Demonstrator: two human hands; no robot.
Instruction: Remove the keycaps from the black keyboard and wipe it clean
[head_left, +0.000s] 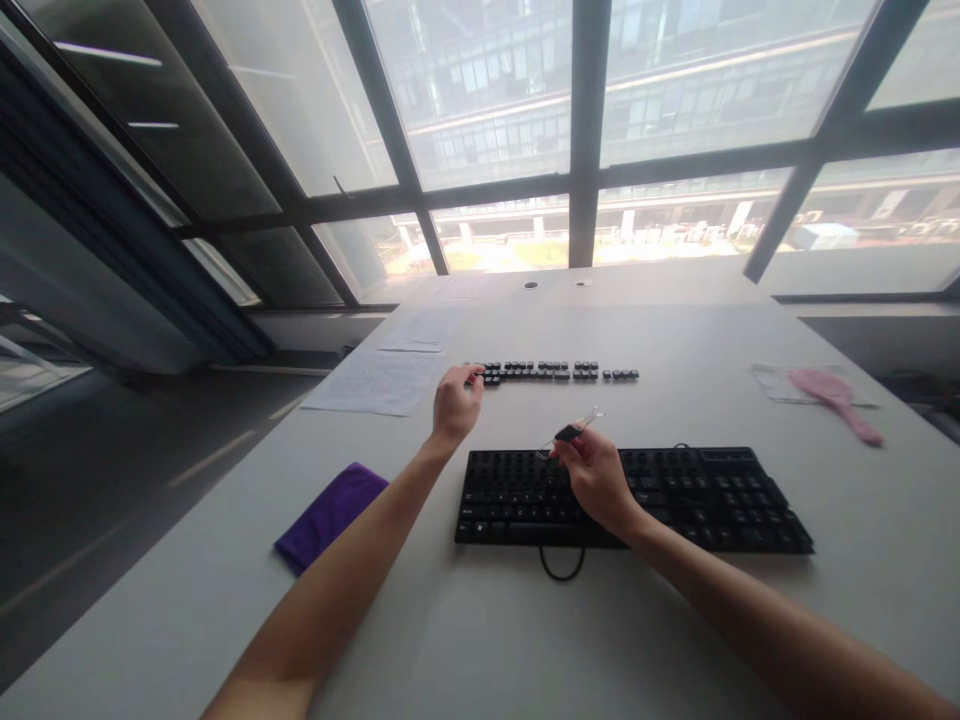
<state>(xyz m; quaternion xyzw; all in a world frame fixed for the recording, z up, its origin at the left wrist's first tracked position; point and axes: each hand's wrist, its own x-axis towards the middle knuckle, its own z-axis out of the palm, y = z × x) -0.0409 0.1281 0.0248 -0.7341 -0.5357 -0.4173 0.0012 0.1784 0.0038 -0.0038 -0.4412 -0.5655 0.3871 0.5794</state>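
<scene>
A black keyboard [705, 500] lies on the white table, with several key sockets in its upper left part looking bare of caps. Above it my right hand [600, 478] is closed around a black binder clip [568, 433] whose silver wire handles stick out on both sides. Farther back, loose black keycaps [555, 374] stand in rows. At the left end of these rows my left hand [456, 402] pinches a keycap [474, 377], partly hidden by the fingertips.
A folded purple cloth [334, 512] lies beside my left forearm. White paper sheets [367, 382] are spread at the back left. On the right, a pink hairbrush [836, 398] rests partly on a clear plastic bag [772, 382]. The keyboard's cable [562, 577] loops out in front.
</scene>
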